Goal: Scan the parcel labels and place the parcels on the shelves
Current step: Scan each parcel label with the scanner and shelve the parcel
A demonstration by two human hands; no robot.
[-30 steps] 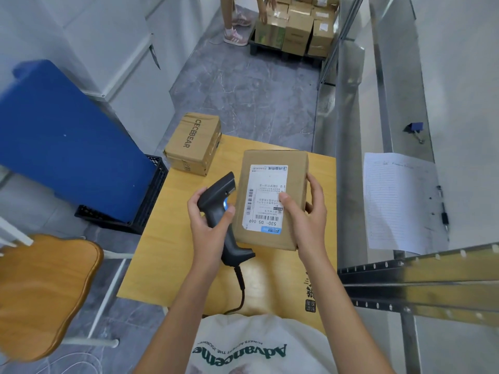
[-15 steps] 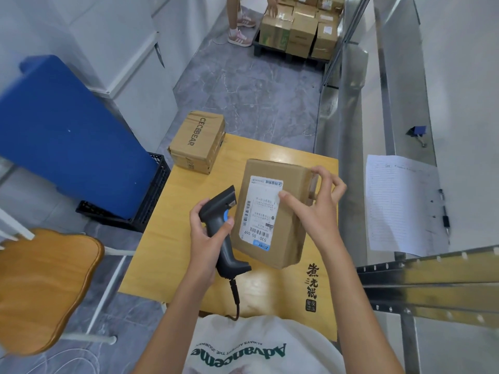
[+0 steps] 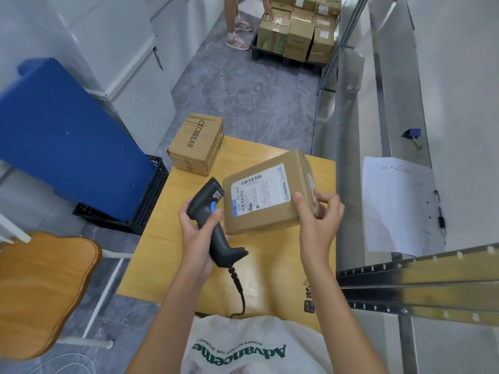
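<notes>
A brown cardboard parcel (image 3: 272, 211) with a white shipping label (image 3: 259, 191) on top hangs tilted above the yellow table (image 3: 167, 255). My right hand (image 3: 317, 222) grips its near right corner, thumb on top. My left hand (image 3: 198, 233) holds a black barcode scanner (image 3: 213, 220) with a blue button, its head beside the parcel's left edge. A second parcel (image 3: 195, 144) printed CECEBEAR lies at the table's far left corner. Metal shelves (image 3: 405, 282) run along the right.
A paper sheet (image 3: 397, 206), a pen (image 3: 440, 211) and a blue clip (image 3: 411, 134) lie on the right shelf. A blue panel (image 3: 62, 141) over a black crate (image 3: 145, 209) stands left, with a wooden chair (image 3: 37, 290). A person bends over stacked boxes (image 3: 297, 33) far ahead.
My right hand has turned the parcel so its label now lies sideways, shifting its grip to the right corner. The scanner stays in my left hand beside it.
</notes>
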